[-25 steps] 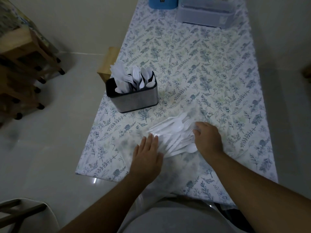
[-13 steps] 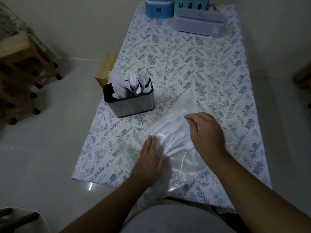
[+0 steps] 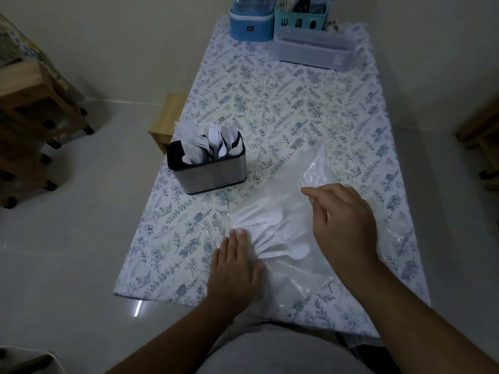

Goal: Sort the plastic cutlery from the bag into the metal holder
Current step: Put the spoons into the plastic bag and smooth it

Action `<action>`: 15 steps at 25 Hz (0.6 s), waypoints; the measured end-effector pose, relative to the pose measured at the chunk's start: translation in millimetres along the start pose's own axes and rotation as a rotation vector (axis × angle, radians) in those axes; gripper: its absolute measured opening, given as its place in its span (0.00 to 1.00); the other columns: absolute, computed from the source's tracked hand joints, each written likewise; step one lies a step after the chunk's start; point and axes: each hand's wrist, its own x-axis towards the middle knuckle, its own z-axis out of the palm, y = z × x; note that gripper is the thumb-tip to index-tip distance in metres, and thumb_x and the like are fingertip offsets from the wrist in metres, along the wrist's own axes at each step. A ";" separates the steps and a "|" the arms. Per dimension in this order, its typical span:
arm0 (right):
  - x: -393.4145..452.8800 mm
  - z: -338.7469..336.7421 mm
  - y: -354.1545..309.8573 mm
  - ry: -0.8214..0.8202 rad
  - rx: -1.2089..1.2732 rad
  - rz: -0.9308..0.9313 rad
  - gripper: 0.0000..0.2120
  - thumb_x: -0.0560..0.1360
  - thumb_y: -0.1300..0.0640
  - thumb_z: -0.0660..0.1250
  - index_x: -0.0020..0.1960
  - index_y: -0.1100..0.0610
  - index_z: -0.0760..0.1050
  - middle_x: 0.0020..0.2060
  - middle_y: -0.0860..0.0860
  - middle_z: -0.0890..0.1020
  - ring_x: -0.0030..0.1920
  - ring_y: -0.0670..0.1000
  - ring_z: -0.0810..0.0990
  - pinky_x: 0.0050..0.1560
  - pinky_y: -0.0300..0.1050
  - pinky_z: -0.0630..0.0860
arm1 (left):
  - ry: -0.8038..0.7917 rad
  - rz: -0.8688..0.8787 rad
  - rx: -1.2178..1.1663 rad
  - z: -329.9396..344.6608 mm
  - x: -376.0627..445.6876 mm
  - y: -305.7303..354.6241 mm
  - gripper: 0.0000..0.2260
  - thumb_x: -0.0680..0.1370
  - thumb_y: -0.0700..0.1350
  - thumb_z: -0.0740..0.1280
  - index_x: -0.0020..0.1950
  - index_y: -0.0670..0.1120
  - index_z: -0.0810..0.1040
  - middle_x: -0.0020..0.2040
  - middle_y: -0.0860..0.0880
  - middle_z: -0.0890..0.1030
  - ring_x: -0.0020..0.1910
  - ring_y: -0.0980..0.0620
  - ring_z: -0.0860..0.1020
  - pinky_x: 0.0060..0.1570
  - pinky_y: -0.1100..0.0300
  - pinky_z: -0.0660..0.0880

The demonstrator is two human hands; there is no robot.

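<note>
A clear plastic bag (image 3: 320, 168) lies on the near part of the floral tablecloth (image 3: 270, 90), with several white plastic spoons (image 3: 270, 220) fanned out inside it. My left hand (image 3: 232, 271) presses flat on the bag over the spoon handles. My right hand (image 3: 345, 225) hovers above the spoons with curled fingers and pinches the bag's film, which rises in a fold behind it. The metal holder (image 3: 213, 175) stands to the left beyond my left hand, holding white forks, spoons and knives upright.
At the far end of the table are a blue container (image 3: 251, 25), a teal caddy (image 3: 299, 20) and a clear lidded box (image 3: 310, 49). A wooden stool (image 3: 167, 117) sits beside the table's left edge, and a wooden rack (image 3: 27, 103) stands further left.
My right hand has risen off the spoons and drawn the bag's film up and to the right. My left hand has stayed flat on the bag. The view has tilted up.
</note>
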 end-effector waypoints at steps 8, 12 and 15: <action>-33.1 33.9 29.8 -0.346 -0.169 0.148 0.24 0.76 0.57 0.71 0.71 0.57 0.75 0.69 0.55 0.78 0.69 0.58 0.74 0.64 0.58 0.73 | -0.100 0.039 0.228 -6.1 7.2 0.7 0.35 0.82 0.62 0.46 0.80 0.48 0.34 0.81 0.39 0.39 0.81 0.38 0.44 0.78 0.42 0.52; -42.5 65.3 40.7 -0.600 -0.229 0.162 0.26 0.81 0.55 0.64 0.78 0.54 0.65 0.79 0.52 0.66 0.79 0.55 0.61 0.75 0.54 0.61 | -0.063 0.028 0.182 -6.8 4.4 0.5 0.35 0.81 0.62 0.49 0.81 0.49 0.38 0.82 0.42 0.42 0.81 0.39 0.47 0.78 0.43 0.49; -48.8 81.5 51.3 -0.570 -0.118 0.205 0.20 0.79 0.60 0.68 0.71 0.57 0.76 0.69 0.55 0.78 0.72 0.58 0.73 0.72 0.54 0.66 | -0.012 -0.011 0.095 -7.4 -4.8 -3.2 0.35 0.80 0.61 0.52 0.82 0.49 0.41 0.82 0.44 0.43 0.81 0.41 0.45 0.77 0.40 0.44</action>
